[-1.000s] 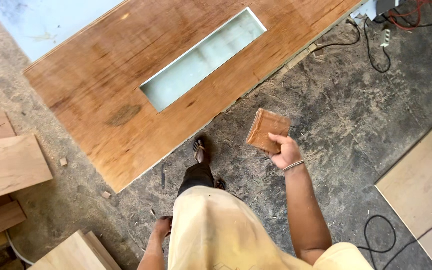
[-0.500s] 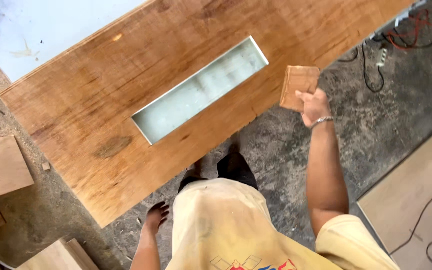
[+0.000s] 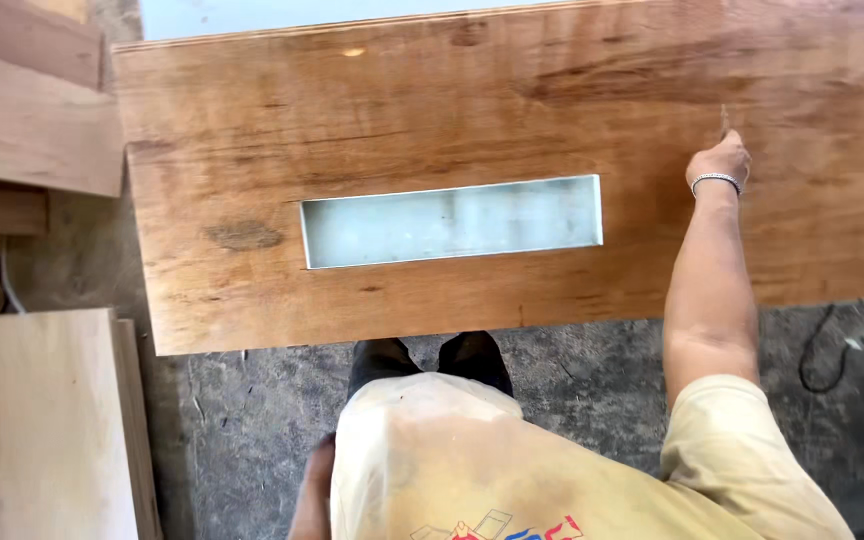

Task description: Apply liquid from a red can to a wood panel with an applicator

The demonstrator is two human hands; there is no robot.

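Observation:
A large brown wooden panel [image 3: 402,120] lies flat in front of me, with a long rectangular cutout [image 3: 452,220] in its middle. My right hand [image 3: 720,160] reaches over the panel's right part, to the right of the cutout, and grips a thin brown square piece [image 3: 724,118]. The piece is seen edge-on, sticking up from my fingers. A bracelet circles that wrist. My left hand [image 3: 310,490] hangs low beside my hip, mostly hidden by my pale shirt, and nothing shows in it.
Wooden planks [image 3: 22,130] are stacked at the left. A pale board [image 3: 42,420] lies on the floor at lower left. A black cable with a plug [image 3: 837,355] runs over the grey concrete floor [image 3: 602,380] at right. My feet stand against the panel's near edge.
I have stepped up to the panel. My right hand has carried the brown square piece from beside the panel out over its right part, and the piece has turned edge-on.

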